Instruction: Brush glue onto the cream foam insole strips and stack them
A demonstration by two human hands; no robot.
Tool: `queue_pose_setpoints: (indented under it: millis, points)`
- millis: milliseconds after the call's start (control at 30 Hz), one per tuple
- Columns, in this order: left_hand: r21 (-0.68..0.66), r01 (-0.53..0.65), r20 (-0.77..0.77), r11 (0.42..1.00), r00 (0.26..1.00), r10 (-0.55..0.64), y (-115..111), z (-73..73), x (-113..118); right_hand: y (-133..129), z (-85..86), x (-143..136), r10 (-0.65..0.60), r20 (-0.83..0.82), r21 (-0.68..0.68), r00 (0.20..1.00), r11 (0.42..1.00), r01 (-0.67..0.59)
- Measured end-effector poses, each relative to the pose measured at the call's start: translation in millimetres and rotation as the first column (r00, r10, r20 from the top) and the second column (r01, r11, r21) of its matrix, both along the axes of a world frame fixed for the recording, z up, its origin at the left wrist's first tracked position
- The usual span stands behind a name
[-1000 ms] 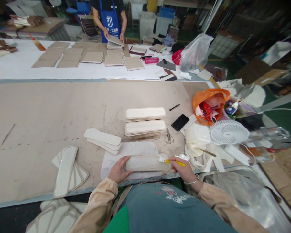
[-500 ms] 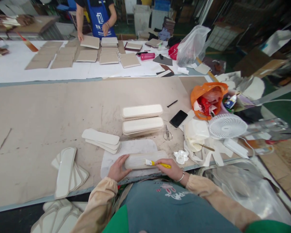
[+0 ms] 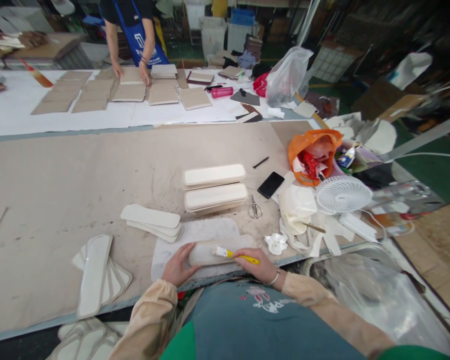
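Observation:
My right hand is closed on the yellow handle of a brush, whose white bristles lie on a long rounded pale strip. At the strip's left end is my left hand, its thumb and fingers around that end. Beneath the strip lies a white sheet. Beyond it are two stacks of cream strips, one farther back and one nearer. Fanned strips lie left of my left hand, a small group and a larger one.
Scissors, a black phone, a pen and crumpled paper lie to the right. Farther right are an orange bag and a white fan. A person handles beige panels at the far table.
The brush and my right hand have moved left along the strip. The view has shifted slightly. Across the tables, the person's hands are now both down on the panels.

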State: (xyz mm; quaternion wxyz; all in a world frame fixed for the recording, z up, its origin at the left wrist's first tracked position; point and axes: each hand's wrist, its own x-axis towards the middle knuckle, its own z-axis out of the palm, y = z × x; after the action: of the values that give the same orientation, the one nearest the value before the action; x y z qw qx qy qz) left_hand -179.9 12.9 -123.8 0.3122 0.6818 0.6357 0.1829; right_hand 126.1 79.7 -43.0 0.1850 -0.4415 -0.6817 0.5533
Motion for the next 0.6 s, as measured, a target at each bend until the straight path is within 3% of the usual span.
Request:
queue_pose_setpoints:
  millis: [100, 167, 300, 467, 600]
  points:
    - [0.007, 0.012, 0.000, 1.000, 1.000, -0.012, 0.7, -0.4, -1.0, 3.6, -11.8, -21.1, -0.012, -0.037, -0.073, 0.999, 0.997, 0.010]
    - [0.001, 0.015, -0.001, 1.000, 1.000, -0.015, 0.9, 0.6, -1.3, 6.3, -18.5, -20.0, -0.058, -0.028, -0.105, 0.998, 0.993, 0.055]
    - [-0.006, 0.007, -0.006, 1.000, 1.000, -0.007, 0.9, 3.0, -0.5, 8.4, -20.6, 13.2, -0.170, 0.035, -0.153, 0.985, 0.973, 0.174]
    - [0.009, -0.012, 0.008, 1.000, 1.000, 0.012, 0.3, 3.4, 0.4, 6.7, -5.6, 68.2, -0.288, 0.112, -0.113, 0.951, 0.947, 0.300]
    - [0.007, -0.010, 0.001, 1.000, 1.000, 0.010, 0.1, 3.0, 0.3, 2.0, 4.1, 78.8, -0.367, 0.128, -0.111, 0.921, 0.918, 0.381]
